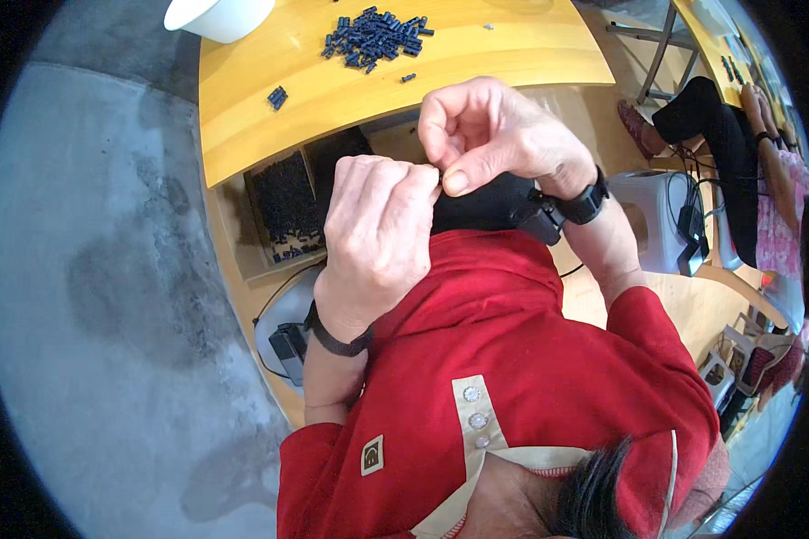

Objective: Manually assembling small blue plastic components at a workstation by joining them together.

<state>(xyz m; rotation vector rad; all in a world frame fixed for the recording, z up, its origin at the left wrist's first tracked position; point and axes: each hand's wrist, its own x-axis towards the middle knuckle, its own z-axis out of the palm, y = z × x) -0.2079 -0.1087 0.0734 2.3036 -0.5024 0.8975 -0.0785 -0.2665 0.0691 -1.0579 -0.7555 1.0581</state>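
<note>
1. left hand (377,238) and right hand (494,139) pressed together at the fingertips, both pinched shut round something tiny; the piece itself hidden between the fingers, so cannot tell its shape.
2. probably one of the small dark plastic parts: light, stiff, easily dropped, best nipped by its ends with fingertips.
3. just beneath the pinch, a dark lap and red shirt (512,359).
4. beyond the pinch, a tray of dark parts (283,202) below the table edge.
5. farther out, the yellow table (333,90), with a heap of dark parts (373,38) and a white bowl (217,16).
</note>
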